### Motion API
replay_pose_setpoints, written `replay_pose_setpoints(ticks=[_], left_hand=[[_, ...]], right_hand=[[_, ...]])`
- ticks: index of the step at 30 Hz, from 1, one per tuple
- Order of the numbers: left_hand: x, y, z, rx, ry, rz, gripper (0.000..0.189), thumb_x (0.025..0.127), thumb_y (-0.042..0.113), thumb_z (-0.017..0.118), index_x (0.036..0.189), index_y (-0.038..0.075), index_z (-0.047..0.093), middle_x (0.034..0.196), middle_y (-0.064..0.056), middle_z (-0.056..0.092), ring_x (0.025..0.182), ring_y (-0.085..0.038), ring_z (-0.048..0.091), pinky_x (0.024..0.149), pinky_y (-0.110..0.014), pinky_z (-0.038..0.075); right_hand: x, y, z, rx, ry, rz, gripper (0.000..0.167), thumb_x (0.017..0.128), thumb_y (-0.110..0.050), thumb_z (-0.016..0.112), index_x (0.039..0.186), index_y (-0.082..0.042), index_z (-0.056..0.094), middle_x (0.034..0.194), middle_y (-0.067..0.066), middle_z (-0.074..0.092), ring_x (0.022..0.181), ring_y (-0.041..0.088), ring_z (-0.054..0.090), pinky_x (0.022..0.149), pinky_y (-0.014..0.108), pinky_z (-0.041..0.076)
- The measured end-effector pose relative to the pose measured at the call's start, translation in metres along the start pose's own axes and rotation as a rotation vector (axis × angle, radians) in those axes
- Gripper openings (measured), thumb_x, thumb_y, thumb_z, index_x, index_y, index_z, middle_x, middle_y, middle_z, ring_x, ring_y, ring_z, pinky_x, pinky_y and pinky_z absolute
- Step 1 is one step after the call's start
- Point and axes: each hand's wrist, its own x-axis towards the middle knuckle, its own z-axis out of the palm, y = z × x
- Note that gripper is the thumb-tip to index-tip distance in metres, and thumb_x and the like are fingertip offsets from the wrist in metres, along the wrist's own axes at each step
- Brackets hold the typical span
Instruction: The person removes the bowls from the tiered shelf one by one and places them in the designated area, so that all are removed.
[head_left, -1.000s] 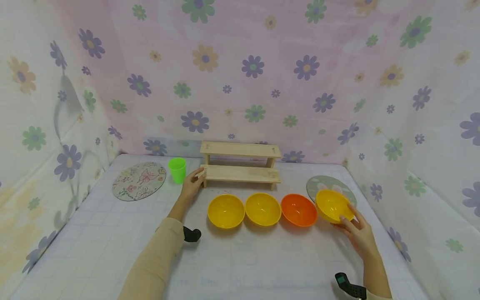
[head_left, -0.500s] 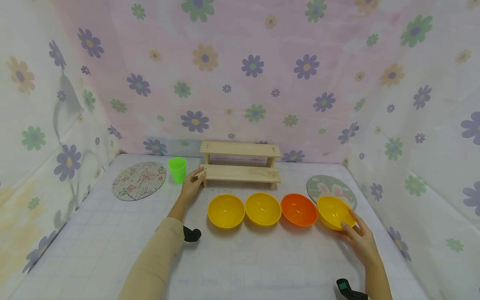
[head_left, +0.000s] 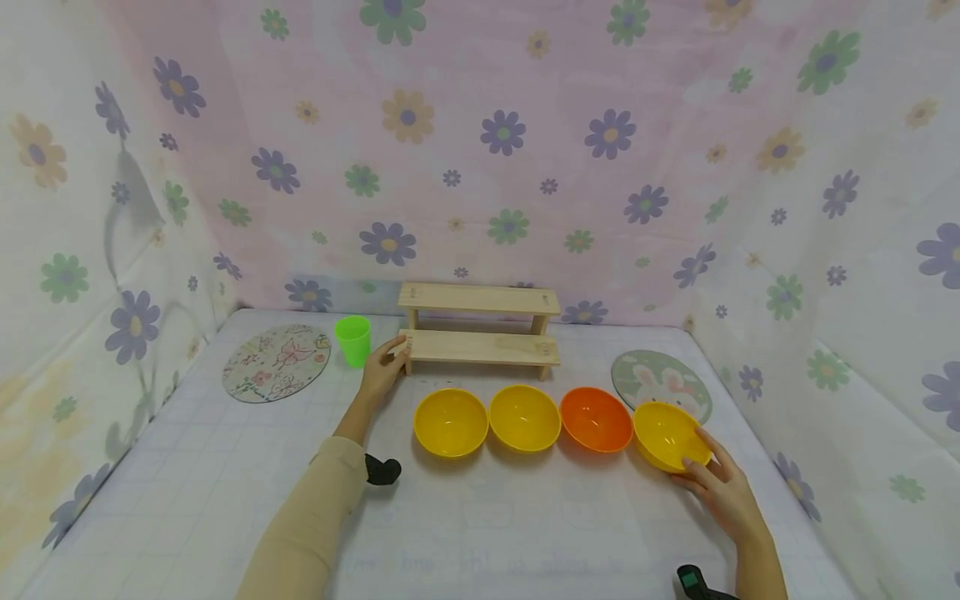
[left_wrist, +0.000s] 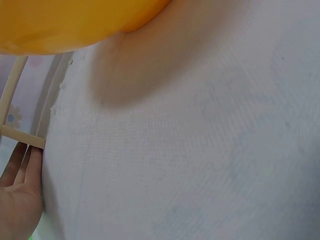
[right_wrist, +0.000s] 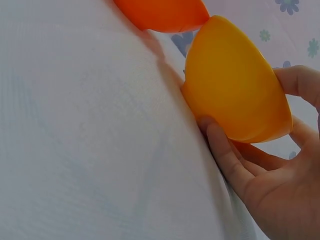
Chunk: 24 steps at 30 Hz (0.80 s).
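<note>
My right hand point(head_left: 723, 492) grips a yellow bowl point(head_left: 667, 433) by its near right side, at the right end of a row of bowls. In the right wrist view, fingers curl under and around this yellow bowl point(right_wrist: 235, 80), whose rim meets the orange bowl point(right_wrist: 165, 12). Left of it in the head view stand the orange bowl point(head_left: 596, 419) and two yellow bowls, one in the middle point(head_left: 525, 419) and one at the left point(head_left: 451, 423). My left hand point(head_left: 381, 371) touches the left end of a two-step wooden shelf point(head_left: 480, 347); its straight fingers point(left_wrist: 34, 167) rest against the leg.
Just left of the shelf stands a green cup point(head_left: 354, 340). A flowered round mat point(head_left: 277, 364) lies at the far left, and a rabbit-patterned mat point(head_left: 660, 379) lies behind the held bowl. Flowered cloth walls point(head_left: 510, 179) enclose the white table point(head_left: 480, 525).
My right hand has brought the yellow bowl nearer to me and lower, to the orange bowl's right side. The left hand and the other bowls have stayed put.
</note>
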Motion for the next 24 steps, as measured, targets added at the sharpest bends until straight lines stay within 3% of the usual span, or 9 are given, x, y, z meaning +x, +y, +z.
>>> replay_pose_setpoints(ticks=[3, 11, 17, 21, 24], left_hand=[[0.0, -0.001, 0.0, 0.0, 0.004, -0.002, 0.044, 0.096, 0.018, 0.055, 0.138, 0.007, 0.047, 0.134, -0.021, 0.048, 0.107, -0.025, 0.053, 0.089, -0.031, 0.05], [0.0, -0.002, 0.0, 0.005, -0.003, 0.021, 0.045, 0.096, 0.019, 0.055, 0.138, 0.006, 0.047, 0.131, -0.022, 0.05, 0.102, -0.022, 0.055, 0.083, -0.026, 0.051], [-0.003, -0.001, -0.001, 0.001, -0.029, 0.018, 0.046, 0.096, 0.02, 0.055, 0.139, 0.005, 0.045, 0.136, -0.022, 0.046, 0.11, -0.028, 0.054, 0.09, -0.032, 0.05], [-0.004, 0.0, -0.003, 0.016, -0.047, 0.001, 0.048, 0.097, 0.022, 0.052, 0.141, 0.006, 0.042, 0.139, -0.022, 0.043, 0.116, -0.033, 0.051, 0.095, -0.037, 0.047], [-0.007, 0.002, -0.005, 0.062, -0.073, 0.0, 0.049, 0.098, 0.022, 0.051, 0.142, 0.006, 0.04, 0.143, -0.021, 0.039, 0.12, -0.035, 0.049, 0.097, -0.038, 0.045]], right_hand=[[0.0, 0.001, 0.0, -0.019, -0.014, -0.014, 0.072, 0.097, -0.005, 0.048, 0.151, -0.004, 0.0, 0.148, 0.035, -0.015, 0.098, -0.005, 0.057, 0.08, 0.021, 0.052], [-0.001, -0.001, -0.003, -0.209, 0.016, 0.025, 0.072, 0.097, -0.011, 0.05, 0.15, -0.003, 0.001, 0.144, 0.04, 0.003, 0.083, 0.006, 0.064, 0.073, 0.021, 0.054], [-0.002, -0.006, -0.004, -0.364, 0.028, 0.053, 0.073, 0.097, -0.019, 0.052, 0.151, -0.006, 0.004, 0.142, 0.042, 0.014, 0.081, 0.011, 0.067, 0.072, 0.022, 0.054], [-0.002, -0.011, -0.005, -0.519, 0.036, 0.087, 0.077, 0.096, -0.028, 0.053, 0.151, -0.008, 0.003, 0.142, 0.041, 0.018, 0.088, 0.027, 0.067, 0.073, 0.028, 0.056], [-0.001, -0.017, -0.003, -0.714, 0.056, 0.048, 0.082, 0.094, -0.032, 0.057, 0.149, 0.001, 0.006, 0.141, 0.042, 0.018, 0.106, 0.045, 0.054, 0.081, 0.045, 0.053]])
